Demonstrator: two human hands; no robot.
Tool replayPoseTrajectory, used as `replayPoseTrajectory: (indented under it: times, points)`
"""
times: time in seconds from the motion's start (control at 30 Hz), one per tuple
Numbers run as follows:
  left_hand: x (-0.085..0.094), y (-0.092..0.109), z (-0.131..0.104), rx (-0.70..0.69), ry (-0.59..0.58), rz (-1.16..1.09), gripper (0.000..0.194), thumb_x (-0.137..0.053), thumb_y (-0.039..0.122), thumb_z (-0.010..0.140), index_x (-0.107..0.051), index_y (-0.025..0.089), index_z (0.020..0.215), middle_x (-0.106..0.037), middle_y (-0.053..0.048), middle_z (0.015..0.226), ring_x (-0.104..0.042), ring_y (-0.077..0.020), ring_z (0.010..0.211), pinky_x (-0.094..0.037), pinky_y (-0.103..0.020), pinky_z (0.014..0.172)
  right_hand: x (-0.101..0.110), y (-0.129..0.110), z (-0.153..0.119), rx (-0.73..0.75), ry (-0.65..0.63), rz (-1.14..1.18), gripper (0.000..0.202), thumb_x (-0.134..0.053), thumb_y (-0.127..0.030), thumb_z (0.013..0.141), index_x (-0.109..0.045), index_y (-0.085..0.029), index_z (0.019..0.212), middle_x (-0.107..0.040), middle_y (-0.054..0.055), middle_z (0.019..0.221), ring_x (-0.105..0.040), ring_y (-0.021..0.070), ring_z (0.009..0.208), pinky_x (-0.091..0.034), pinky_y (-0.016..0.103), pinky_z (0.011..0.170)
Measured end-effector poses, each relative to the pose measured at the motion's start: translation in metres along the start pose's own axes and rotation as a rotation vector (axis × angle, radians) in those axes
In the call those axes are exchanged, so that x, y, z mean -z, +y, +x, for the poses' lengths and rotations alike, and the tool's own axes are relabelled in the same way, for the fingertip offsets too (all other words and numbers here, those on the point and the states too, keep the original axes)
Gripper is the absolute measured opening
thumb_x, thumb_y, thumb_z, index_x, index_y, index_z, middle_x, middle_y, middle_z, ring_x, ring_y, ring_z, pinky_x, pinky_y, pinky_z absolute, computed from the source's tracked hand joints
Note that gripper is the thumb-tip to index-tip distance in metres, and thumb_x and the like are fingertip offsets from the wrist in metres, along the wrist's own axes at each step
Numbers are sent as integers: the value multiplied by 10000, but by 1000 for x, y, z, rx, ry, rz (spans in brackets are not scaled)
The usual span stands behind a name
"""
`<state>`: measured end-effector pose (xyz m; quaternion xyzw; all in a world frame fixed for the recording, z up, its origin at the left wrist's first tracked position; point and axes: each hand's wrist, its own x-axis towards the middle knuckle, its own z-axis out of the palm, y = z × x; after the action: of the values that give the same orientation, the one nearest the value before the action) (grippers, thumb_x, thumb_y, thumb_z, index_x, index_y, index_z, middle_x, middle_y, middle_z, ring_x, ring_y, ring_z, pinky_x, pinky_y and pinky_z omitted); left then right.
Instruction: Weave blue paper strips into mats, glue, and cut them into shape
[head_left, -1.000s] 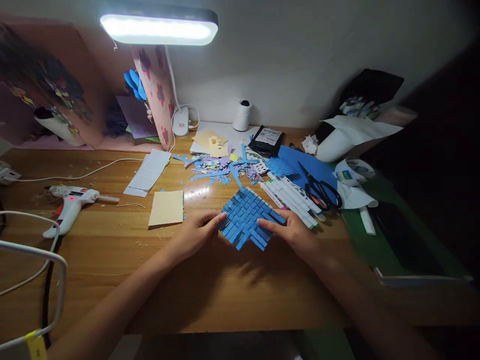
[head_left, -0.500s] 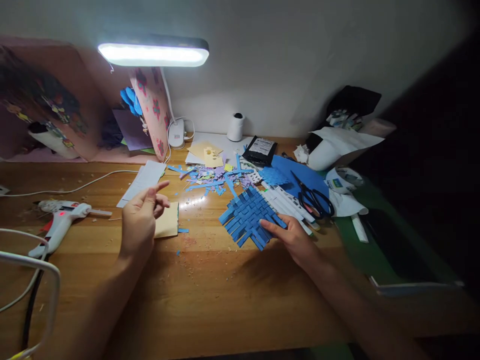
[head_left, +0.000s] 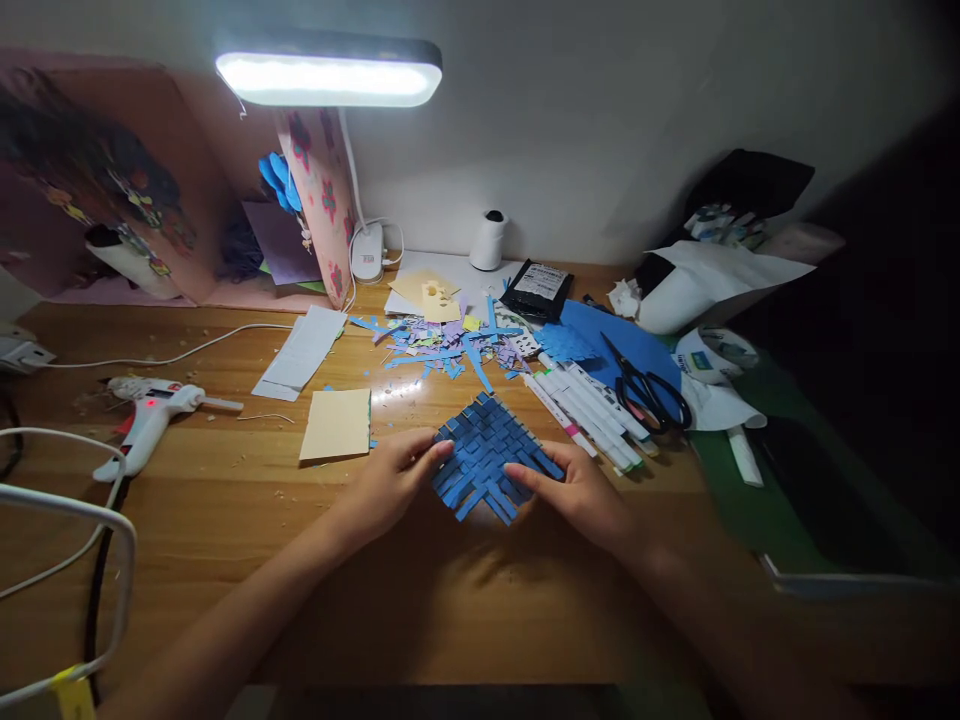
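Note:
A woven mat of blue paper strips (head_left: 489,455) is held above the front of the wooden desk, one corner pointing toward me, with loose strip ends along its near edges. My left hand (head_left: 390,480) pinches its left corner, thumb on top. Gripping the right corner is my right hand (head_left: 581,490), its thumb pressed on the weave and its other fingers mostly hidden underneath. Left of the mat lies a square of cream card (head_left: 335,425) with a bit of blue showing at its right edge.
A white glue gun (head_left: 154,410) with a red light lies left, near white cables. Paper scraps (head_left: 435,345) cover the middle back. Several white markers (head_left: 592,405) and black-handled scissors (head_left: 649,390) rest on the right by blue paper (head_left: 615,335). A lit lamp (head_left: 330,78) hangs above.
My left hand has come right and down from above the cream card and now grips the mat's left corner. The mat has shifted slightly toward me; my right hand kept its hold.

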<state>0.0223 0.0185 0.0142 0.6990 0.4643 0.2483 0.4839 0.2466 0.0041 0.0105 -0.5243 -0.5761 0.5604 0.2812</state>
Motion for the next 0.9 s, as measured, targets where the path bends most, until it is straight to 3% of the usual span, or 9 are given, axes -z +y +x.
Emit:
replayPoseTrajectory:
  times: [0.13, 0.27, 0.4, 0.53, 0.63, 0.8, 0.9]
  points:
    - [2, 0, -1, -36, -20, 43, 326, -368, 365, 916, -505, 154, 708, -501, 3, 687, -446, -136, 666, -356, -224, 607, 2, 0, 1, 38, 43, -23, 293, -605, -443, 779, -615, -156, 721, -575, 4, 671, -512, 142, 631, -419, 243, 576]
    - [1, 1, 1, -41, -27, 19, 262, -381, 307, 908, -524, 160, 746, -537, -4, 739, -473, -142, 717, -383, -225, 663, 6, -1, 3, 42, 72, -32, 295, -607, -439, 771, -590, -156, 691, -563, -1, 638, -508, 141, 604, -412, 246, 567]
    - [0, -1, 3, 7, -11, 1, 324, -418, 391, 892, -535, 152, 706, -511, 5, 682, -472, -139, 686, -392, -227, 636, 8, -2, 3, 28, 48, -33, 280, -615, -429, 763, -616, -151, 730, -598, 1, 658, -532, 146, 611, -434, 253, 582]
    - [-1, -4, 2, 4, -51, -70, 315, -409, 386, 892, -583, 142, 794, -566, -14, 752, -506, -152, 730, -423, -251, 680, 6, -4, 1, 19, 24, -29, 282, -616, -431, 759, -635, -150, 772, -620, 11, 701, -549, 156, 642, -453, 263, 606]
    - [-3, -2, 0, 5, -73, -93, 297, -392, 356, 893, -599, 147, 848, -605, -28, 814, -534, -168, 786, -443, -273, 734, 5, -5, 1, 36, 35, -49, 285, -613, -434, 757, -612, -155, 700, -593, 3, 648, -525, 148, 607, -436, 260, 570]
    - [-1, -2, 2, -5, -2, -57, 232, -429, 266, 845, -629, 151, 872, -638, -32, 852, -564, -168, 811, -452, -262, 736, 11, -2, 3, 69, 89, -68, 292, -614, -427, 767, -603, -160, 651, -597, 11, 631, -544, 165, 617, -435, 278, 589]
    - [6, -4, 6, 21, 82, -93, 275, -418, 261, 853, -618, 136, 993, -659, -46, 843, -596, -154, 773, -465, -261, 727, 16, 2, 5, 84, 143, -23, 276, -623, -423, 772, -621, -167, 667, -617, 13, 640, -571, 178, 647, -452, 290, 635]
